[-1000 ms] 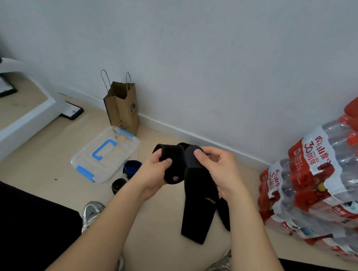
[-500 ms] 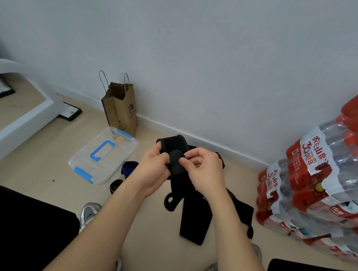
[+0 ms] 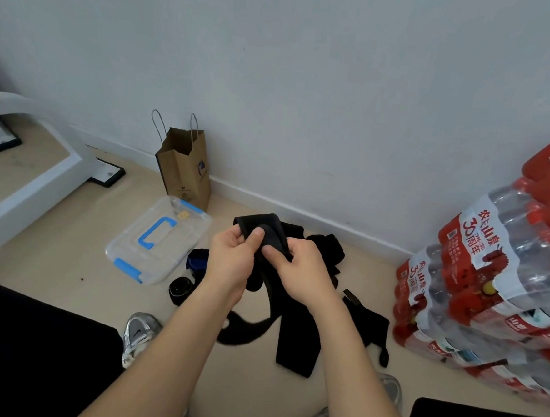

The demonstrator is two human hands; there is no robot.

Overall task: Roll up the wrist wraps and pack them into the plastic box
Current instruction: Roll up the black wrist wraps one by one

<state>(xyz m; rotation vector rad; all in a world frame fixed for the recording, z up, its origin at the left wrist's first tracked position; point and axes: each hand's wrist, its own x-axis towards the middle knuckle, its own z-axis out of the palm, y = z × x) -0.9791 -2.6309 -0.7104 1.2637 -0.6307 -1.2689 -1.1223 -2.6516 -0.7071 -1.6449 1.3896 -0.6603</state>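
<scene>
A black wrist wrap [image 3: 294, 336] hangs in front of me, its top end folded over between my hands. My left hand [image 3: 231, 260] pinches that folded end with thumb on top. My right hand [image 3: 305, 272] grips the wrap just beside it, fingers curled round the fabric. The long tail drops toward the floor and a thin loop swings at its lower left. More black wraps [image 3: 326, 247] lie on the floor behind my hands and to the right. The clear plastic box [image 3: 127, 247] with blue handle and latches sits shut on the floor to the left.
Two rolled wraps, one blue [image 3: 197, 260] and one black [image 3: 180, 289], lie beside the box. A brown paper bag [image 3: 185, 172] stands against the wall. Packs of water bottles [image 3: 489, 288] are stacked at the right. A white frame [image 3: 31, 184] is at the left.
My hands have come closer together on the top end of the wrap and dropped a little in view. The thin loop now dangles lower and swings.
</scene>
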